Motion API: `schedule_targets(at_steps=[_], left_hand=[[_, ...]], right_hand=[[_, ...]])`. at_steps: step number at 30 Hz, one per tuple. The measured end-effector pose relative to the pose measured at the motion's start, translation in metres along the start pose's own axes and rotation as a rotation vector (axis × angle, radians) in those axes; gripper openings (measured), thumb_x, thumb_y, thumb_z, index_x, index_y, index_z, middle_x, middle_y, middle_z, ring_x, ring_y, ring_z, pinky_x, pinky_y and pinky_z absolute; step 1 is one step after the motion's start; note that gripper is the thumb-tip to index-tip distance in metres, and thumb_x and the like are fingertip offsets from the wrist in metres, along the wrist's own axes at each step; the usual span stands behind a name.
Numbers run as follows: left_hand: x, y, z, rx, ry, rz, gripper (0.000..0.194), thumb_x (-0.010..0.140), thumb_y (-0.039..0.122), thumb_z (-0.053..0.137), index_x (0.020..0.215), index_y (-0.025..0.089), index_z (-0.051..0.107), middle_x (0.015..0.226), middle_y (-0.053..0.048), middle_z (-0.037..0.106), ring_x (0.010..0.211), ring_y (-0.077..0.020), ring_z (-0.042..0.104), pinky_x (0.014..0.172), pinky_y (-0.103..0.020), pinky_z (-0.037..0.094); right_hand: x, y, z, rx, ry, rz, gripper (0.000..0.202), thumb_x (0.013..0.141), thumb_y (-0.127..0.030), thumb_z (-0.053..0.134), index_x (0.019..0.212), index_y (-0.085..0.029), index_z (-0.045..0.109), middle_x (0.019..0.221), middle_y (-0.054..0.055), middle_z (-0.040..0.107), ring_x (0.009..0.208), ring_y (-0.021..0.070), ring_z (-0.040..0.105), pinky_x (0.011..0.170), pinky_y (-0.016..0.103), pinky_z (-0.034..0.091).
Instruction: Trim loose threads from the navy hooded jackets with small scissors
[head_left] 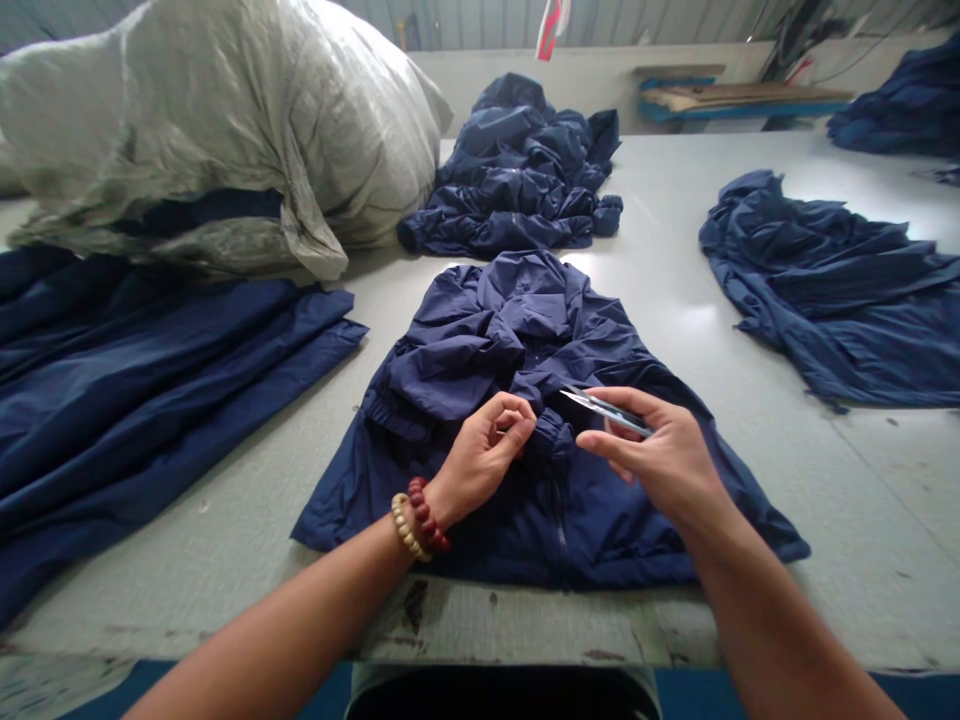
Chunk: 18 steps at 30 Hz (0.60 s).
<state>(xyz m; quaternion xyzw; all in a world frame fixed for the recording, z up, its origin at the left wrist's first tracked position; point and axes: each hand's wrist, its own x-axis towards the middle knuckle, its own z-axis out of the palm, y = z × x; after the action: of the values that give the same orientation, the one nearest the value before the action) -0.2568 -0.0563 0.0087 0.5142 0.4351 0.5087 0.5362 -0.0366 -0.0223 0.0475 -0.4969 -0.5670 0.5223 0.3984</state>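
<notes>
A navy blue jacket (600, 510) lies front up before me, its sleeves folded in over the body and its zipper running down the lower middle. My right hand (660, 440) grips thread snips (611, 410), their pointed blades apart and aimed left, just above the jacket. Beside the gathered sleeve cuff (553, 432), my left hand (495, 440) is closed with thumb and forefinger pinched together. Whatever lies between those fingertips is too small or hidden to make out. Two beaded bracelets circle the left wrist.
Dark blue garments (150, 370) spread across the left of the pale worktable (847, 520). Behind them bulges a large grey-white sack (225, 120). More blue garments are heaped at the back (517, 170) and at the right (832, 290). The table's front edge is close to me.
</notes>
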Motion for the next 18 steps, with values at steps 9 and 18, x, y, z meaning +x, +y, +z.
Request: schedule_targets(at_steps=[9,18], left_hand=[[-0.003,-0.002,-0.001,0.083,-0.038,0.072,0.027,0.1,0.046,0.07,0.103,0.019,0.068,0.089,-0.001,0.061,0.074,-0.0114,0.052,0.066,-0.022,0.041],[-0.003,-0.002,0.001,0.098,-0.049,0.076,0.028,0.098,0.046,0.072,0.103,0.019,0.068,0.093,-0.002,0.064,0.074,-0.0116,0.054,0.066,-0.022,0.043]], right_hand=[[0.002,0.02,0.018,0.089,-0.18,0.09,0.044,0.068,-0.049,0.097,0.096,-0.017,0.086,0.053,-0.002,0.059,0.04,0.0073,0.04,0.037,0.022,0.027],[0.001,0.016,0.021,0.074,-0.185,0.045,0.041,0.073,-0.053,0.092,0.09,-0.016,0.084,0.048,-0.004,0.054,0.039,0.0085,0.041,0.037,0.022,0.027]])
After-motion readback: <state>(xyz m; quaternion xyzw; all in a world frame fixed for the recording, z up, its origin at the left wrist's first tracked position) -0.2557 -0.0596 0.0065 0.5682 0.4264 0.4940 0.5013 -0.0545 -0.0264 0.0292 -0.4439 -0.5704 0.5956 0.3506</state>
